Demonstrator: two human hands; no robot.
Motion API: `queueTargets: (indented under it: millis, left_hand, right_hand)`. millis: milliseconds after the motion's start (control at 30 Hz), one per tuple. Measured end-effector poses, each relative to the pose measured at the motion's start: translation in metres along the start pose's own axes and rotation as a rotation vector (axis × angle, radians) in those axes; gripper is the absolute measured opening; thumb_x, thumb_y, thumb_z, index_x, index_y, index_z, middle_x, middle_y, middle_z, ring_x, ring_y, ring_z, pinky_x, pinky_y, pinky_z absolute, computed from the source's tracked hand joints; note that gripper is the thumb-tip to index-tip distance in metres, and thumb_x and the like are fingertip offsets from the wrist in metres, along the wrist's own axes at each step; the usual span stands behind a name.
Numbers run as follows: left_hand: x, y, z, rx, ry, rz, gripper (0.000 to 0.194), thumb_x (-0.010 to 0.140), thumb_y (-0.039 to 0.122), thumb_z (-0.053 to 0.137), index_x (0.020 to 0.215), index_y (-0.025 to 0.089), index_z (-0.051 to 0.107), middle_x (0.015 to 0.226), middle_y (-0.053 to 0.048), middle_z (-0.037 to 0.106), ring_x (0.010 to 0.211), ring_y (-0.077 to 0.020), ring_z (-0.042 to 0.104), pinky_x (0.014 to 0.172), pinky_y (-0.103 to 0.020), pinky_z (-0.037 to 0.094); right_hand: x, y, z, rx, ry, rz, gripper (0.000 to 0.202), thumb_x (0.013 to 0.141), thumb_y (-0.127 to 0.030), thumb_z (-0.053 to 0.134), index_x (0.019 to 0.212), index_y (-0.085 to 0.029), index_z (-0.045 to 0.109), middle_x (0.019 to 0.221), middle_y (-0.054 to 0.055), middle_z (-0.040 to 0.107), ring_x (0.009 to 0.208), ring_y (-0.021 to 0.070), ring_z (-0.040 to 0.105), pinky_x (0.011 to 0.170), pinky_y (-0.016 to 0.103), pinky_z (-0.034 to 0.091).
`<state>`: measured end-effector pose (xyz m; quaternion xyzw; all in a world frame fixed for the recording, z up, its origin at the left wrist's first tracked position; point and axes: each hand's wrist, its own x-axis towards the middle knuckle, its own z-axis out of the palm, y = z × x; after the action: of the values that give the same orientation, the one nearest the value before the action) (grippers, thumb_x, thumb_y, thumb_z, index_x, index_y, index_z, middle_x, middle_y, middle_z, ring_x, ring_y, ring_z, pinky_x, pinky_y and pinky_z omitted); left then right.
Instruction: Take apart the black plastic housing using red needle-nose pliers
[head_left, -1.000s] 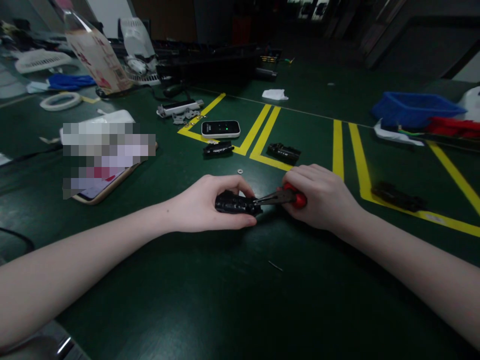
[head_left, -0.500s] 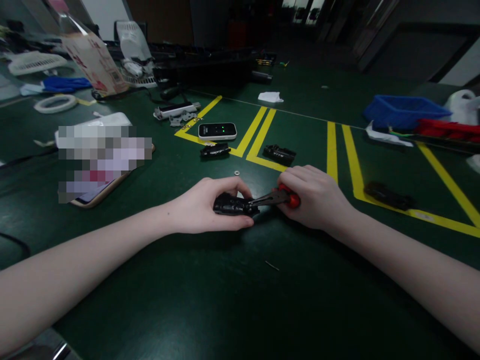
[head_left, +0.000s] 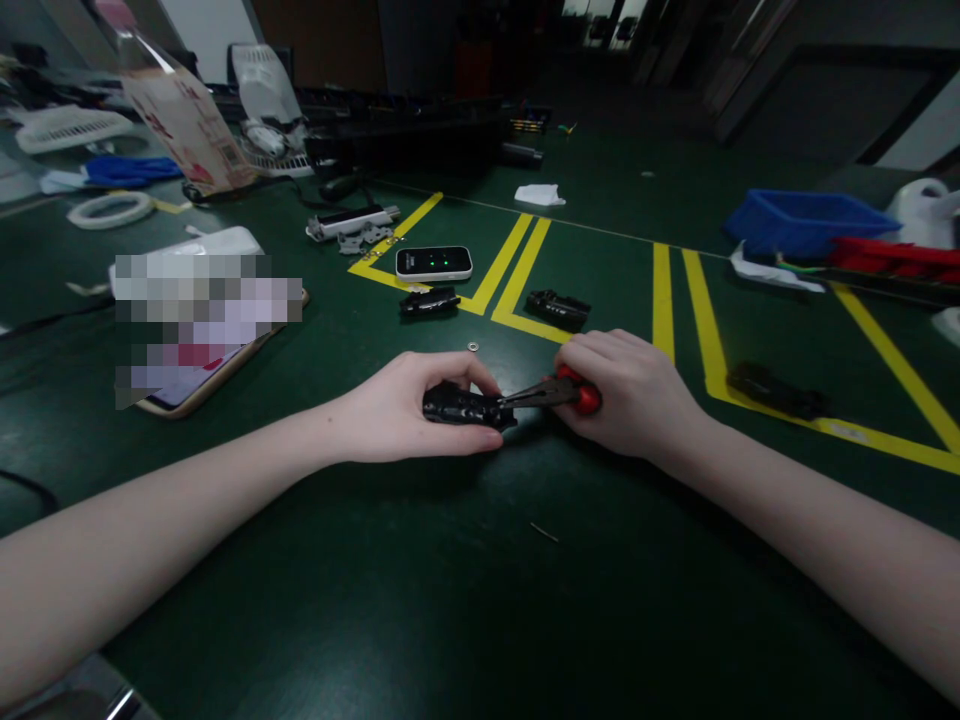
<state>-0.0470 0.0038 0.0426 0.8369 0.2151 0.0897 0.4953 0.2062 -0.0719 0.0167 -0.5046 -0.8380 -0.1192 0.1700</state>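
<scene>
Between the thumb and fingers of my left hand [head_left: 420, 408] is a black plastic part [head_left: 461, 405], held just above the green table [head_left: 420, 580]. My right hand [head_left: 622, 390] is wrapped round the red handles of a pair of long-nosed pliers [head_left: 551, 391]. The plier tips touch the right end of the black part; what they grip there is too small to tell. A small metal ring [head_left: 472, 347] lies beyond my left hand, and a thin metal pin [head_left: 544, 532] lies nearer to me.
Similar black parts [head_left: 429, 302] [head_left: 559, 309] [head_left: 778, 390] lie by yellow tape lines. A white-edged device [head_left: 433, 263] is behind them. A phone [head_left: 225, 350] rests at left, near a bottle [head_left: 184, 120]. A blue bin [head_left: 810, 222] stands at right.
My left hand and the black part have shifted very slightly left. The pliers still touch the part's right end, and my right hand has barely moved.
</scene>
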Motion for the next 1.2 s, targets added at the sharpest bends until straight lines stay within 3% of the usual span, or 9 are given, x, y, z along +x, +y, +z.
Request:
queueTargets:
  millis: [167,300,467,667,800,967,1200]
  left_hand:
    - [0.0001,-0.0067,-0.0011,-0.042,-0.006,0.01,0.045,0.08,0.043,0.077,0.114,0.022,0.058,0.089,0.003,0.063,0.076,-0.0114,0.061,0.065,-0.023,0.046]
    - [-0.0003,-0.0086,-0.0037,-0.128,0.014,0.01,0.046,0.076,0.037,0.082,0.113,0.022,0.058,0.104,0.002,0.065,0.09,-0.0126,0.064,0.075,-0.023,0.051]
    - [0.0005,-0.0078,-0.0042,-0.219,0.047,0.019,0.038,0.078,0.029,0.08,0.112,0.023,0.062,0.097,0.004,0.066,0.08,-0.0069,0.063,0.068,-0.016,0.049]
    - [0.0018,-0.0083,-0.0036,-0.267,-0.011,-0.013,0.04,0.079,0.032,0.08,0.114,0.022,0.063,0.098,0.003,0.069,0.082,-0.0083,0.066,0.069,-0.017,0.052]
    - [0.001,-0.0083,-0.0038,-0.236,-0.027,0.012,0.043,0.078,0.034,0.08,0.118,0.024,0.065,0.107,0.001,0.07,0.088,-0.0117,0.068,0.071,-0.02,0.054]
    - [-0.0008,-0.0083,-0.0017,-0.175,-0.06,0.053,0.04,0.079,0.032,0.079,0.118,0.026,0.07,0.114,0.002,0.072,0.103,-0.0146,0.068,0.088,-0.024,0.054]
    - [-0.0019,-0.0048,0.0028,-0.062,-0.02,0.108,0.035,0.082,0.034,0.076,0.116,0.024,0.071,0.109,0.001,0.074,0.095,-0.0136,0.069,0.082,-0.021,0.053]
  right_hand:
    - [0.0,-0.0002,-0.0014,0.011,-0.011,0.011,0.009,0.081,-0.025,0.057,0.079,-0.02,0.049,0.076,0.005,0.059,0.069,0.0186,0.052,0.064,0.033,0.042]
    - [0.0001,-0.0005,-0.003,0.02,-0.013,0.03,0.01,0.082,-0.026,0.057,0.079,-0.02,0.049,0.076,0.005,0.06,0.068,0.0178,0.051,0.063,0.032,0.041]
    - [0.0001,0.0001,-0.0029,0.023,-0.004,0.022,0.01,0.082,-0.026,0.058,0.08,-0.02,0.05,0.076,0.006,0.06,0.068,0.0175,0.051,0.063,0.032,0.042]
    - [0.0002,-0.0009,-0.0032,0.019,0.003,0.014,0.01,0.082,-0.025,0.058,0.079,-0.019,0.051,0.076,0.006,0.06,0.068,0.0178,0.052,0.063,0.032,0.042]
    - [-0.0007,-0.0013,-0.0037,0.016,0.008,0.001,0.01,0.082,-0.025,0.06,0.08,-0.018,0.052,0.077,0.006,0.06,0.069,0.0179,0.053,0.063,0.032,0.043]
    - [-0.0021,0.0,-0.0033,0.008,0.051,-0.005,0.01,0.082,-0.025,0.06,0.082,-0.017,0.053,0.077,0.006,0.061,0.069,0.0181,0.053,0.062,0.032,0.042]
    - [-0.0009,0.0002,-0.0035,0.001,0.069,-0.026,0.01,0.08,-0.025,0.06,0.085,-0.018,0.053,0.08,0.007,0.062,0.072,0.0197,0.055,0.062,0.032,0.043]
